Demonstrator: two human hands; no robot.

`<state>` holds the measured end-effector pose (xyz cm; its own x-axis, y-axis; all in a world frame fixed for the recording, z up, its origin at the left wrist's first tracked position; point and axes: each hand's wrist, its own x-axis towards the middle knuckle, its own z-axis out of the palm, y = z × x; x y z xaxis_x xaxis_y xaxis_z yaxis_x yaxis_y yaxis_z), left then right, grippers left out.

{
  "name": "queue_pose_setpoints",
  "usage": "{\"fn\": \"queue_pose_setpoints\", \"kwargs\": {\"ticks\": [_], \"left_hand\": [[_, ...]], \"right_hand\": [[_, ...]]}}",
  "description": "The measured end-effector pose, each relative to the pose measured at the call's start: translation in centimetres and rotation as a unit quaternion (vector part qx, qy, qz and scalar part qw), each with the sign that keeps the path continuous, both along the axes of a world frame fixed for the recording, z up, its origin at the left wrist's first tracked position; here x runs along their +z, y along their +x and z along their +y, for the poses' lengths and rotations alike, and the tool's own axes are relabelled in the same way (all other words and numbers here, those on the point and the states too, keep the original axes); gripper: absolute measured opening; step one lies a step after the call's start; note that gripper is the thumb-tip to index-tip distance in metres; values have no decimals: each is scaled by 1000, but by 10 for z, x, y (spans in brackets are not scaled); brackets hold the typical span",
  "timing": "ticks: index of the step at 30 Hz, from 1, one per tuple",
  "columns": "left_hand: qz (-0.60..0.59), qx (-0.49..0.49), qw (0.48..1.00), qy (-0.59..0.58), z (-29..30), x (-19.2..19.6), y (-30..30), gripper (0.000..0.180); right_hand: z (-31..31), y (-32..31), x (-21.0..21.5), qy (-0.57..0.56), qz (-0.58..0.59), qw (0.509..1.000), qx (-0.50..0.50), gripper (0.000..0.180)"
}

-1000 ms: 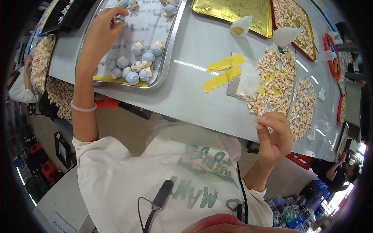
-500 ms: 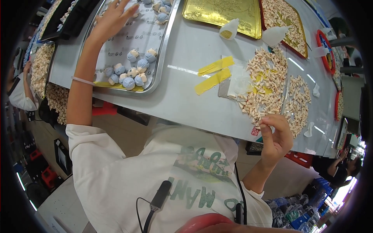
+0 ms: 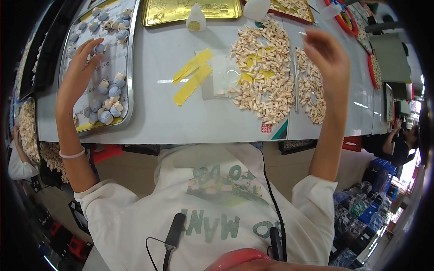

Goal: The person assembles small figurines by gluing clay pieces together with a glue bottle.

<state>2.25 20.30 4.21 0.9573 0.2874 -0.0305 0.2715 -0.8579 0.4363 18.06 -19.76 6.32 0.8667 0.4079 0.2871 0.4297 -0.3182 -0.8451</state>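
On the left, my left hand (image 3: 77,74) hovers over a metal tray (image 3: 129,67) of small blue-and-cream ball-shaped figurines (image 3: 115,93). Its fingers are apart and curved, with one blue figurine (image 3: 98,48) between index finger and thumb; no firm grip on it shows. My right hand (image 3: 330,56) is raised above the right part of the table, its fingers bent and slightly blurred. A tiny whitish piece (image 3: 302,33) sticks out at its fingertips. Below and left of that hand spreads a pile of small cream pointed pieces (image 3: 275,90).
Two yellow tape strips (image 3: 192,83) lie beside a clear plate (image 3: 226,74). A white squeeze bottle (image 3: 196,18) stands before a gold tray (image 3: 158,20). A smaller pile (image 3: 312,104) lies right of a thin rod (image 3: 296,81). Another person (image 3: 398,147) is at far right.
The view has shifted, so the table sits differently. My left hand has drawn its spread fingers in around one figurine. My right hand has risen from the table's near edge to beyond the piles.
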Motion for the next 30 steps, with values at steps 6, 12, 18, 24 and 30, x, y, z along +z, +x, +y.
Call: {"fn": "queue_pose_setpoints", "kwargs": {"ticks": [6,12,18,24,30], "left_hand": [[-64,-44,997,-7,-30,13,-28,33],[6,-43,995,95,-28,4,-42,38],[-21,-46,995,83,-1,-9,-39,38],[-65,3,994,83,-9,10,-46,33],[-72,-64,995,-36,-61,4,-75,41]], "right_hand": [[63,73,-34,14,-23,995,94,25],[67,69,-32,-21,51,994,91,23],[56,39,-5,103,65,990,75,27],[33,-19,12,144,258,947,125,37],[9,-35,-10,75,222,967,98,53]]}}
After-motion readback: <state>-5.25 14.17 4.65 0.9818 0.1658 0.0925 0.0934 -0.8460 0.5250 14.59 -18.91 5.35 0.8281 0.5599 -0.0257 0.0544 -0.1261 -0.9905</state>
